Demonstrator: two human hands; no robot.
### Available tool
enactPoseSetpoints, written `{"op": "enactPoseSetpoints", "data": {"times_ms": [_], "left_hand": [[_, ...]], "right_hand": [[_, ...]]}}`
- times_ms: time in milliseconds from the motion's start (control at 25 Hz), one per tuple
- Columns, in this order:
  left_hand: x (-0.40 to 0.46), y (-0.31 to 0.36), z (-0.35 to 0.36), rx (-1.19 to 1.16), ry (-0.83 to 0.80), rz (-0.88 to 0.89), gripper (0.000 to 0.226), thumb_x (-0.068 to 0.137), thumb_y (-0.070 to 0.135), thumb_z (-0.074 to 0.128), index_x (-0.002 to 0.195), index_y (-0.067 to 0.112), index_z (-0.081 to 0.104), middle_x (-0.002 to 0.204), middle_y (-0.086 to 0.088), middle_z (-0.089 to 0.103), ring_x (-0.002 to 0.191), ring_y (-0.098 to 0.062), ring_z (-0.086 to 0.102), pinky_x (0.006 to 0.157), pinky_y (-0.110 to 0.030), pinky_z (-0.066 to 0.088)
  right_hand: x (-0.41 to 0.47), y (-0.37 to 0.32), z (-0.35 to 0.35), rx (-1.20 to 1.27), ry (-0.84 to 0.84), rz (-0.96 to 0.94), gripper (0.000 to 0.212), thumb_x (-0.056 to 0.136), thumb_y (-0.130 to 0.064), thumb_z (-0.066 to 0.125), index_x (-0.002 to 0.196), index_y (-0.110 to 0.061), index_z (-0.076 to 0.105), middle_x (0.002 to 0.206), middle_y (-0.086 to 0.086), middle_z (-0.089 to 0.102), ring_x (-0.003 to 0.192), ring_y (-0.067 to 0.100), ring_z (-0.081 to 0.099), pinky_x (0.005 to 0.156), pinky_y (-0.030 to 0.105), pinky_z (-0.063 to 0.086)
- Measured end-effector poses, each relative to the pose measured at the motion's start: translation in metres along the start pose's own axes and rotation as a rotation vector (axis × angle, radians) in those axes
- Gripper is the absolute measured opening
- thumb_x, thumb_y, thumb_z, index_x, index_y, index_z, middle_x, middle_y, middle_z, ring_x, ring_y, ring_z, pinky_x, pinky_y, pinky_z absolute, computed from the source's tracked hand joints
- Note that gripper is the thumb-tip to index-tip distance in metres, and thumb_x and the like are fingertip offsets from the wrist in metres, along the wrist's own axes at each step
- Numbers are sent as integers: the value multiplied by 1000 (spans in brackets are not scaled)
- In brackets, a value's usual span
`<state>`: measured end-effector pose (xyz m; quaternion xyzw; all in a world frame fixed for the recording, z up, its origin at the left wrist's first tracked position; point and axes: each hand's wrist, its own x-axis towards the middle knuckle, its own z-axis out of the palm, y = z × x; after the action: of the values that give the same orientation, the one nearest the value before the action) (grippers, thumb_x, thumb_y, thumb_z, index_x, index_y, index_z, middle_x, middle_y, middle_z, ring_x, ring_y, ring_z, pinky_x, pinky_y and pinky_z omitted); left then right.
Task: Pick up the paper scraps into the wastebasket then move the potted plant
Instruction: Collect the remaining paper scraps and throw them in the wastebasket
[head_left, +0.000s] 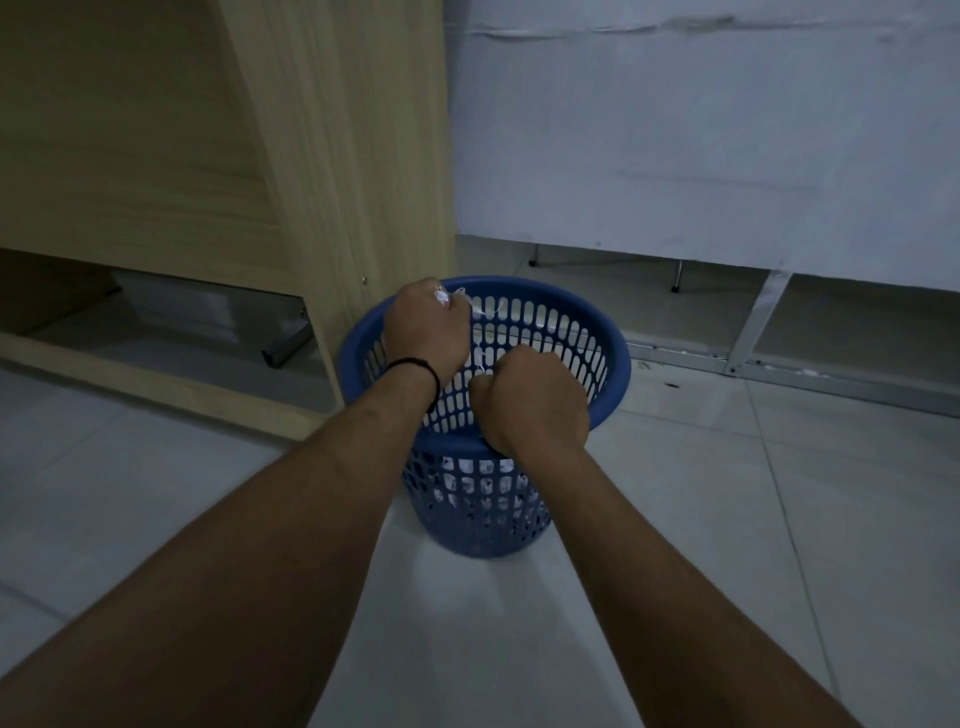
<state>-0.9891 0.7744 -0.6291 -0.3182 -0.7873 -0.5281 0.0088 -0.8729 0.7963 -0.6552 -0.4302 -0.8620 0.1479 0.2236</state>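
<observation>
Paper scraps, small, white and crumpled, poke out from the top of the left hand, whose fingers are curled into a fist around them; thin white shreds trail from that fist toward the right, over the basket opening. Blue plastic wastebasket, round with slotted lattice walls and a smooth rolled rim, stands upright on the pale tiled floor, just beside the end panel of a light wood-grain desk. Left hand hangs above the far-left part of the rim, knuckles up, a thin black band around the wrist. Right hand is held over the near side of the opening, also closed into a fist with fingers curled under; a speck of white shows at its upper left edge, but whether it pinches any paper cannot be told, since the fingertips are hidden beneath the hand. Both forearms reach in from the bottom of the view, converging on the basket. More white paper bits are visible through the slots low in the basket's near wall. Behind the basket, a white sheet-like wall covering hangs down, with thin metal legs and a pale metal floor frame showing beneath its lower edge. Lighting is dim.
</observation>
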Motion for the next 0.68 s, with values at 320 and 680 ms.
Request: {"op": "enactPoseSetpoints", "data": {"times_ms": [320, 680], "left_hand": [[12, -14, 8, -10, -158, -53, 38, 102, 41, 43, 71, 19, 42, 65, 4, 47, 59, -10, 43, 52, -28, 31], [8, -25, -4, 269, -619, -134, 76, 89, 35, 68, 152, 19, 28, 152, -3, 42, 131, -22, 47, 99, -24, 35]], "right_hand": [[-2, 0, 3, -34, 27, -10, 30, 91, -36, 53, 71, -14, 55, 66, 0, 53, 54, 13, 44, 46, 25, 23], [0, 1, 2, -65, -1, -13, 30, 94, -38, 51, 83, -13, 63, 77, 2, 62, 65, 19, 55, 58, 28, 38]]}}
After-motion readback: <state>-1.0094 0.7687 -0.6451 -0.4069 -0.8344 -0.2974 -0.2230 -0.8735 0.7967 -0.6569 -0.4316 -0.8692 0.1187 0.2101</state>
